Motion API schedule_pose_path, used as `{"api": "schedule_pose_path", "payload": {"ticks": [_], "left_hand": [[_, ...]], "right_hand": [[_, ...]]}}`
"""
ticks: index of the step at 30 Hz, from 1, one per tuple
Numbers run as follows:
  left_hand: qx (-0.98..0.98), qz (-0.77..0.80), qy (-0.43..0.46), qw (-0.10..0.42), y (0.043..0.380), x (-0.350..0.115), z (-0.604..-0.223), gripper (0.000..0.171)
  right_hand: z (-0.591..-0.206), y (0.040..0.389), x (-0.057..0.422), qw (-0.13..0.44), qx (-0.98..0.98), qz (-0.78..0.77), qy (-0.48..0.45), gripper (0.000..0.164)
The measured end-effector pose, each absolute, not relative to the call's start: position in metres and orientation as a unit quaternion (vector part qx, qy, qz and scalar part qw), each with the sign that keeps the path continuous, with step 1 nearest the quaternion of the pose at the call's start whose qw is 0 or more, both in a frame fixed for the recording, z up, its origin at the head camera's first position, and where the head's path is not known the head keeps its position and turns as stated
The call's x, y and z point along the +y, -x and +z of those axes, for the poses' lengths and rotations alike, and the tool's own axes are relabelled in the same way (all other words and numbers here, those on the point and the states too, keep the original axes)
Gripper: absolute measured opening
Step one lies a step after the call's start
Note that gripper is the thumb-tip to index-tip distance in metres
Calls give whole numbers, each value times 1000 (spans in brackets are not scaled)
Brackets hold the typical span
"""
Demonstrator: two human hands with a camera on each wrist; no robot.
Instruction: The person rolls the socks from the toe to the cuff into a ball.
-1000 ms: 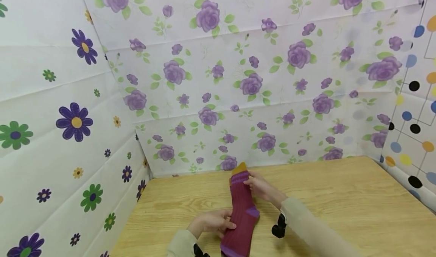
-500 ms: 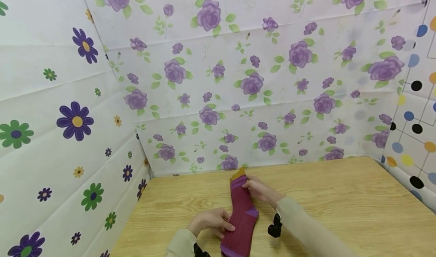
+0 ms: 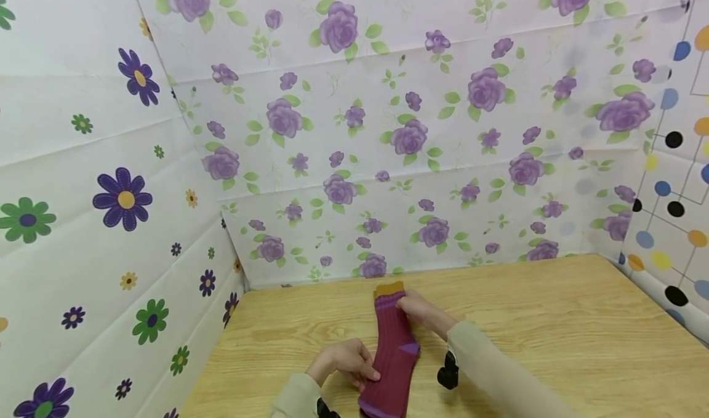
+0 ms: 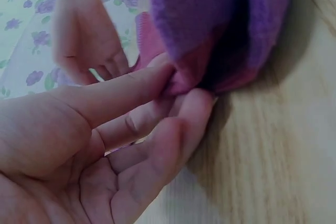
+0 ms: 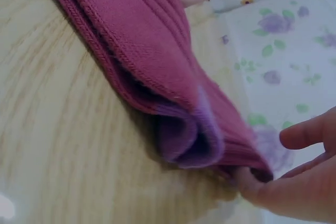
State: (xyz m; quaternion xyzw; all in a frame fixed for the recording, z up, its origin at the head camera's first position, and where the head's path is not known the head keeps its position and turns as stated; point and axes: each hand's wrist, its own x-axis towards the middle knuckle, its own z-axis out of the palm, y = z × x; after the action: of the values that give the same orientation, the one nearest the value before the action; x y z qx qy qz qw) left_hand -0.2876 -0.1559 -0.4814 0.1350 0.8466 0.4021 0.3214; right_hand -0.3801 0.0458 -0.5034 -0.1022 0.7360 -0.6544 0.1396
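Two maroon ribbed socks [image 3: 392, 356] lie stacked lengthwise on the wooden table, with purple heel and toe patches, purple stripes and mustard cuffs at the far end. Near the toe end, my left hand [image 3: 349, 359] pinches their left edge, thumb on top. The left wrist view shows the purple toes [image 4: 210, 14] sagging apart beside these fingers [image 4: 194, 108]. Farther up, my right hand [image 3: 421, 311] holds the right edge just below the cuffs. In the right wrist view, the purple heel [image 5: 191, 135] bulges open, and one finger of the right hand [image 5: 299, 182] tucks against the sock edge.
The wooden table [image 3: 532, 332] extends to both sides of the socks. Floral sheets [image 3: 354, 128] rise behind it and at the left, and a dotted sheet [image 3: 672, 221] hangs at the right. Black wrist cameras [image 3: 448, 370] hang below my sleeves.
My right hand has come slightly nearer and lower, and the cuffs, earlier raised and bent, now lie flatter and more even. The left hand has shifted slightly toward the toe end.
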Motion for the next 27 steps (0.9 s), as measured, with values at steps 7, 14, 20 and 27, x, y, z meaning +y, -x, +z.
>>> {"api": "schedule_pose_path", "payload": {"ticks": [7, 14, 20, 27], "left_hand": [[864, 380, -135, 302, 285, -153, -482, 23], [861, 368, -158, 313, 284, -153, -475, 15], [875, 363, -168, 272, 280, -155, -470, 9], [901, 327, -195, 207, 278, -157, -469, 11]], "right_hand": [[-488, 367, 55, 101, 825, -536, 148, 35], [-491, 359, 64, 148, 831, -510, 167, 46], [-489, 351, 64, 112, 868, -454, 170, 51], [-480, 336, 66, 32, 909, -340, 239, 58]]}}
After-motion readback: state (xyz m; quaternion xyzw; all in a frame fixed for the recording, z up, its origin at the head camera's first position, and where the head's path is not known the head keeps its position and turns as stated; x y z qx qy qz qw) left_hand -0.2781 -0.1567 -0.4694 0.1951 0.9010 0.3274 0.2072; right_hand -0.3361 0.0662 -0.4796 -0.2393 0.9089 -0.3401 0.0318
